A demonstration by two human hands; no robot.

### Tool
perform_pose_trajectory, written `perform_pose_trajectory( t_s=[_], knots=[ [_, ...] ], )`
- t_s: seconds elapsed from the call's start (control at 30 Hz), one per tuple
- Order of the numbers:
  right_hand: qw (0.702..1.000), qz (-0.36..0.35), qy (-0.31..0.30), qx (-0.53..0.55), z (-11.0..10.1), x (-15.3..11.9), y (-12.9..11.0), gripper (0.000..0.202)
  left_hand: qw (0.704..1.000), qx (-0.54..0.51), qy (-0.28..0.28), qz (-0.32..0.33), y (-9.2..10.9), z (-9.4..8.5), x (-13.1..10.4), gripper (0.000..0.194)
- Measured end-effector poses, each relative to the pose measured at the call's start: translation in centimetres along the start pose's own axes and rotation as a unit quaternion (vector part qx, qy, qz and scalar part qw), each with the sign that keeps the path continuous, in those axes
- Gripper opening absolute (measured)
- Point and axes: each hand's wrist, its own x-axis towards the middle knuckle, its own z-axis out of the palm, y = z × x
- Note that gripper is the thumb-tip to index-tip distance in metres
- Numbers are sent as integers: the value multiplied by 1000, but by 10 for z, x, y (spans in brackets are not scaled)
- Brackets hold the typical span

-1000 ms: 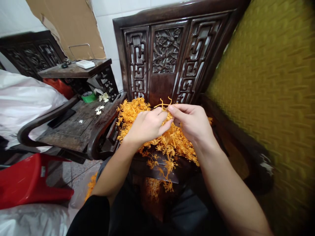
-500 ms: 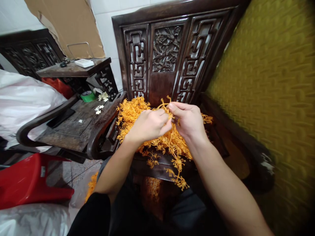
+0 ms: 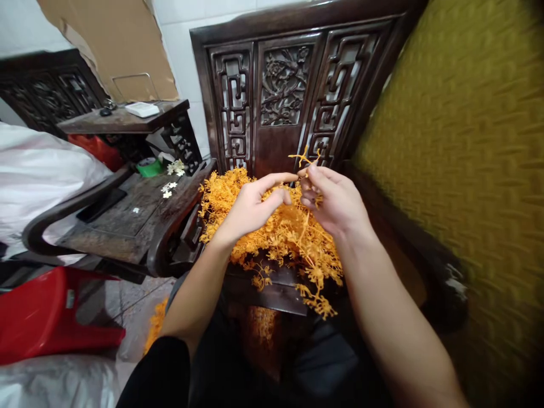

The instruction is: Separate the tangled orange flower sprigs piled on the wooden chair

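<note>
An orange plastic flower stem (image 3: 305, 157) is pinched between the thumb and fingers of my right hand (image 3: 338, 195). Its thin forked end sticks up above the fingertips, and a lower strand hangs beneath them. My left hand (image 3: 255, 204) is open, thumb and forefinger apart, with the forefinger's tip beside the right fingertips. Whether that finger touches the stem I cannot tell. Below both hands, a tangled heap of orange plastic stems (image 3: 225, 192) covers much of the dark wooden chair seat (image 3: 272, 296). Several sprigs hang over its front edge.
A carved wooden chair back (image 3: 280, 133) stands behind the heap. At left are another wooden chair with green tape (image 3: 149, 166) and small white flowers (image 3: 169, 189), a red plastic stool (image 3: 55, 317) and white sacks (image 3: 38, 175). A yellow textured surface (image 3: 459, 153) rises at right.
My left hand has opened from its closed grip and shifted slightly left. My right hand has moved a little right and up with the stem, whose forked end now shows more.
</note>
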Motion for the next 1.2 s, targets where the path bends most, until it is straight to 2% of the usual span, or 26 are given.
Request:
perform_pose_trajectory(
  t_s=[0.07,0.17,0.37,0.5,0.6,0.73,0.83,0.97,1.1,1.2],
  knots=[
    [1000,14,-14,14,2,0,1,37,1000,-15,-5,4,-1,0,0,36],
    [999,20,-31,19,3,-1,-3,38,999,-17,5,28,0,-2,0,38],
    [999,-26,-47,-4,10,-10,-11,51,992,92,13,86,10,2,-1,13],
    [998,-34,-54,-27,16,-16,-8,58,972,222,42,71,10,18,-4,29],
    [997,-46,-49,-22,17,-16,-3,53,959,270,58,66,6,25,-5,37],
    [997,-49,-52,-7,13,-12,1,33,968,232,71,63,8,19,-3,11],
    [997,-54,-55,-18,7,-9,3,35,979,182,85,41,14,10,-3,12],
    [991,-101,-64,-61,2,-6,8,25,983,156,89,35,19,1,-3,13],
    [984,-150,3,-100,1,-5,11,23,986,155,56,18,21,-1,-4,15],
    [973,-176,41,-143,2,-5,9,21,991,131,22,-19,24,-1,-5,18]
  ],
)
